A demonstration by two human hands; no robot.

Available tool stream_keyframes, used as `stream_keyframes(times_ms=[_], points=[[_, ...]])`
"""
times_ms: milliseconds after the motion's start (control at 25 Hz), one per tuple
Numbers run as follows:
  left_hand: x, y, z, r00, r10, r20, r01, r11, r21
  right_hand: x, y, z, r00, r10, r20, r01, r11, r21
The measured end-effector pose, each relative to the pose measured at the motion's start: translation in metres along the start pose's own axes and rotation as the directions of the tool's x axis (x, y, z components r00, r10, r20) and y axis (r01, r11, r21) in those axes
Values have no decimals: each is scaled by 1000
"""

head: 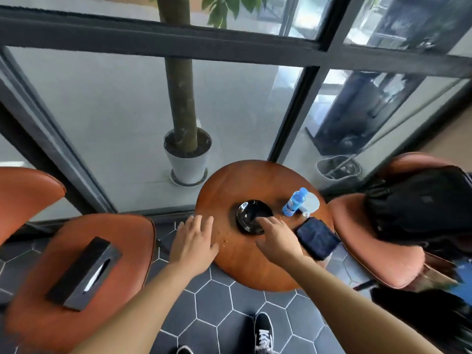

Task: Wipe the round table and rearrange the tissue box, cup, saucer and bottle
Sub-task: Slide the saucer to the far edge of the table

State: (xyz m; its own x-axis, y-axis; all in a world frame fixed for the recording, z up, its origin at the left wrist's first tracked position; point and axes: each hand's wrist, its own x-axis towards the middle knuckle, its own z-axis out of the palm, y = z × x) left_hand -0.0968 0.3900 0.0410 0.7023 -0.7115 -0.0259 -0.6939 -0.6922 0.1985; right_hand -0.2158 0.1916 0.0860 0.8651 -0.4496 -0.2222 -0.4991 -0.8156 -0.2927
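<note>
A round brown table (255, 264) stands in front of me with crumbs on its left part. At its middle sits a black saucer (249, 213); my right hand (277, 238) rests on its near rim, fingers on it. My left hand (194, 241) hovers open over the table's left edge, holding nothing. A small blue-labelled bottle (295, 201) stands to the right of the saucer, beside a clear cup (310, 203). A dark blue folded cloth (318, 237) lies at the right edge. The black tissue box (84, 273) lies on the left chair seat.
An orange chair (33, 310) stands to the left and another (362, 241) to the right with a black bag (421, 205) on it. A potted tree (187, 159) and glass wall stand behind the table. My shoes (263, 333) are on the hexagon-tiled floor.
</note>
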Motion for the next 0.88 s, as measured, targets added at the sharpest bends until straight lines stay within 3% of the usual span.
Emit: stream_keyframes(times_ms=[280, 520, 760, 880], points=[[38, 60, 49, 996, -50, 71, 51, 999, -15, 35, 89, 18, 993, 100, 64, -109, 984, 144], [74, 94, 93, 963, -231, 142, 236, 971, -22, 107, 135, 44, 968, 123, 219, -181, 945, 271], [112, 80, 120, 931, -308, 198, 313, 950, 5, 144, 150, 73, 902, 285, 324, -392, 856, 338], [136, 47, 135, 924, -342, 171, 337, 940, 57, 159, 150, 91, 842, 392, 370, -526, 749, 404]])
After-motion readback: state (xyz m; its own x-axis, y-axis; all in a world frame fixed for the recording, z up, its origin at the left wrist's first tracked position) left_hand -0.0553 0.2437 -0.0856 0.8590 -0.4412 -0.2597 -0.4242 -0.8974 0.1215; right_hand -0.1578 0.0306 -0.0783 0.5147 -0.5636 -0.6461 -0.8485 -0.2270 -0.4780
